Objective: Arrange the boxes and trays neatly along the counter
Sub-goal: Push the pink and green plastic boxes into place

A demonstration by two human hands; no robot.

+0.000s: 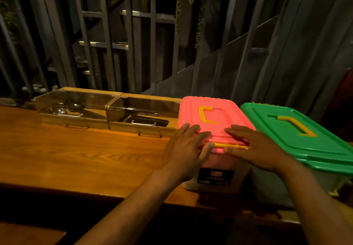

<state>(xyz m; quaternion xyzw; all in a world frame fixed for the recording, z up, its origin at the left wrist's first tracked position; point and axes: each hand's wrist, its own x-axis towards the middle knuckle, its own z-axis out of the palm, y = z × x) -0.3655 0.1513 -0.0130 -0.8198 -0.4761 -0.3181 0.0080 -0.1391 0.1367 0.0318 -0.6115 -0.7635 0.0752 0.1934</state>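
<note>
Both hands are pressing flat on the pink-lidded box, left hand and right hand, fingers spread wide, gripping nothing. Slide it squarely along the bench, beside the green-lidded box. Two clear-lidded trays are holding utensils; the boxes' contents are hidden.

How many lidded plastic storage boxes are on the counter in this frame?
2. The pink-lidded box sits under both hands; the green-lidded box stands just right of it, partly cut off by the frame edge, so more may lie beyond.
</note>
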